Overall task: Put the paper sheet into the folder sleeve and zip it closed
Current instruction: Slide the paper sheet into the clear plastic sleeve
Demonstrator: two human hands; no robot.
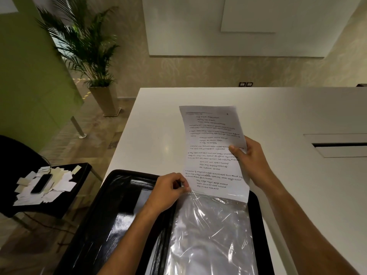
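Observation:
A printed paper sheet (210,143) stands nearly upright over the white table, its bottom edge just inside the mouth of a clear plastic sleeve (212,233). The sleeve belongs to an open black folder (111,219) lying at the table's near edge. My right hand (248,155) grips the sheet's right edge, thumb on the printed face. My left hand (168,191) pinches the sleeve's top left corner beside the sheet. No zipper is visible.
The white table (288,116) stretches ahead and to the right, with a recessed cable slot (337,145) at the right. On the left, a black chair and side table (59,195) carry paper scraps and a phone (41,183). A potted palm (99,76) stands beyond.

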